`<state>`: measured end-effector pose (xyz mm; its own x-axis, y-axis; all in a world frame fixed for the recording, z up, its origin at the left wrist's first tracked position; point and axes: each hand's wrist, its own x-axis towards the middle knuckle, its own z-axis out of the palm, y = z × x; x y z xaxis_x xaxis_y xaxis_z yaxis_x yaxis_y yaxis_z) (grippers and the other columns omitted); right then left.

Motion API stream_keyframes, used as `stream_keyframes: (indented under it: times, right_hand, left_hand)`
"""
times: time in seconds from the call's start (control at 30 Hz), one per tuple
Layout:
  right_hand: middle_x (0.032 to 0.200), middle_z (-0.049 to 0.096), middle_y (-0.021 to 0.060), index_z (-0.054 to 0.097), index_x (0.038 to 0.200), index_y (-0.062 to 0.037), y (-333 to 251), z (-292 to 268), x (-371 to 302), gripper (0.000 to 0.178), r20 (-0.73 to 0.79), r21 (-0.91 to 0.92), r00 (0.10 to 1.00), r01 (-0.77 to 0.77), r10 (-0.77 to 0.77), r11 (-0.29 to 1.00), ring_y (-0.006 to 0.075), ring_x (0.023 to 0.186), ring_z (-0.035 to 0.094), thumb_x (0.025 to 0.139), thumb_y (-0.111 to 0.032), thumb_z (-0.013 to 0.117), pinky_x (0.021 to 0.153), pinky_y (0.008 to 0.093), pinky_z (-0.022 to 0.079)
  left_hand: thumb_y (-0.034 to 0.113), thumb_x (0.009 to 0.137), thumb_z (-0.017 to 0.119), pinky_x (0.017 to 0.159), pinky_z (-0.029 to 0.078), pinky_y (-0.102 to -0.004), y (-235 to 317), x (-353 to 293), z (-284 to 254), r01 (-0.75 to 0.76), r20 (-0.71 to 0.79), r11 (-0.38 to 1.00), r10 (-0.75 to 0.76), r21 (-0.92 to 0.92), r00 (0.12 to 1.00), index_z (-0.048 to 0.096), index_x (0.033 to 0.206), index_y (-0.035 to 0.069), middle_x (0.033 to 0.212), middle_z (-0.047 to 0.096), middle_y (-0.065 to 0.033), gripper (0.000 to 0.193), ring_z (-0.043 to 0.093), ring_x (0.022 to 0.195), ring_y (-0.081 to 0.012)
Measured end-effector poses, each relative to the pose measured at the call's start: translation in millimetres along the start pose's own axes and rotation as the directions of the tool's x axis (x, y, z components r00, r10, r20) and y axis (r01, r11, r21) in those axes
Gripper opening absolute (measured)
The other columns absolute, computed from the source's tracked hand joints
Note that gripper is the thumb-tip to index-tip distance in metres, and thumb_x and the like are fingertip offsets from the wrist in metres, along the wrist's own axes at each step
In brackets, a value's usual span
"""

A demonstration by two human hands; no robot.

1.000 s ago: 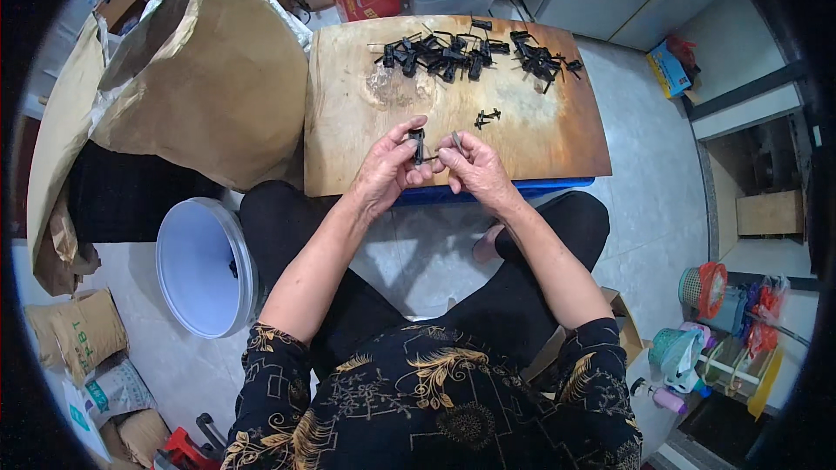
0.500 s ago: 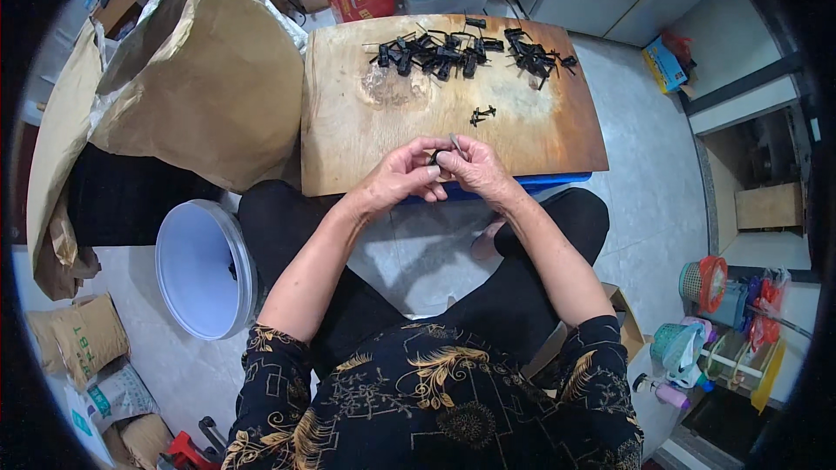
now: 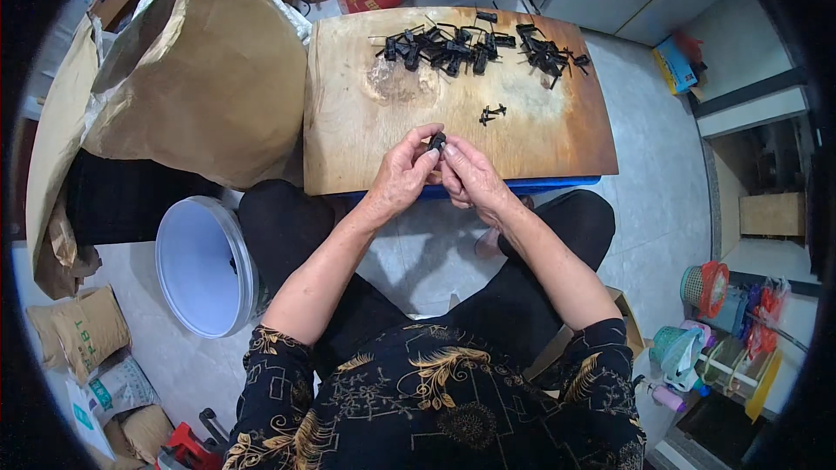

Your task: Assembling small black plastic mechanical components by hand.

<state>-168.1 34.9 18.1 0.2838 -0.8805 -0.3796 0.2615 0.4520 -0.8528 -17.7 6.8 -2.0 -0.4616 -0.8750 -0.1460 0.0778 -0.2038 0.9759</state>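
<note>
Currently one blocky black piece sits pinched in the left hand above the near edge of the stained wooden board; the right hand bunches against it, grip hidden. On the board's far half lie two heaps of spiky black parts, too tangled to count; one small cluster lies nearer.

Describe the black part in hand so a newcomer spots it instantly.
Start at the wooden board, top centre. Near its front edge the left hand and right hand meet, with the black part at their fingertips. Unlike the loose parts lying on the board, it's gripped in fingers.
</note>
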Motion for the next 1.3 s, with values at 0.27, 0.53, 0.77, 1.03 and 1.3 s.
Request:
stream_keyframes:
  times: [0.27,0.53,0.77,1.03,1.3]
  right_hand:
    - [0.055,0.035,-0.0054,0.043,0.110,-0.0110,0.0,-0.8,5.1,0.024,0.005,0.057,1.000,-0.025,0.025,0.998,0.0033,0.040,0.025,0.097,-0.030,0.038,0.036,0.0194,0.020]
    - [0.054,0.034,-0.0054,0.038,0.121,-0.0080,6.4,-3.1,11.4,0.031,-0.019,0.142,0.999,-0.034,0.037,0.989,0.0029,0.039,0.028,0.096,-0.028,0.038,0.034,0.0195,0.022]
    - [0.058,0.033,-0.0073,0.041,0.118,-0.0141,-1.3,-1.2,18.4,0.028,0.001,0.085,0.997,-0.074,0.075,0.994,0.0013,0.043,0.026,0.097,-0.032,0.038,0.038,0.0171,0.021]
    - [0.059,0.034,-0.0064,0.045,0.117,-0.0125,-13.0,-21.3,23.9,0.027,0.043,-0.038,0.974,-0.220,0.221,0.975,0.0018,0.044,0.028,0.096,-0.028,0.039,0.037,0.0179,0.022]
    - [0.094,0.060,0.0180,0.062,0.100,-0.0055,-109.3,-174.8,76.0,0.020,-0.049,-0.987,0.737,0.067,-0.674,0.146,0.0304,0.089,0.059,0.085,-0.012,0.051,0.077,0.0353,0.046]
  left_hand:
    - [0.009,0.092,0.044,0.070,0.050,-0.0252,-3.0,4.8,2.1,-0.075,-0.007,0.997,0.075,0.032,0.997,0.039,0.128,0.003,0.102,0.056,-0.0072,0.037,0.057,0.082,-0.0109]
    - [0.002,0.089,0.045,0.074,0.047,-0.0233,0.2,6.0,9.3,-0.058,-0.053,0.998,0.059,0.023,0.997,0.044,0.123,0.001,0.101,0.057,-0.0075,0.034,0.053,0.089,-0.0101]
    - [-0.002,0.086,0.049,0.070,0.049,-0.0268,0.5,7.6,11.9,-0.157,-0.201,0.934,0.229,0.321,0.952,0.050,0.119,0.002,0.089,0.062,-0.0103,0.033,0.058,0.080,-0.0121]
    - [-0.003,0.084,0.049,0.073,0.049,-0.0304,-10.2,15.6,5.2,-0.202,-0.097,0.803,0.305,0.561,0.947,0.051,0.116,0.001,0.096,0.062,-0.0148,0.032,0.062,0.086,-0.0215]
    - [0.003,0.089,0.044,0.067,0.049,-0.0260,12.4,15.2,0.0,0.165,-0.250,0.986,-0.157,0.013,0.955,0.037,0.123,0.002,0.092,0.054,-0.0088,0.035,0.056,0.076,-0.0142]
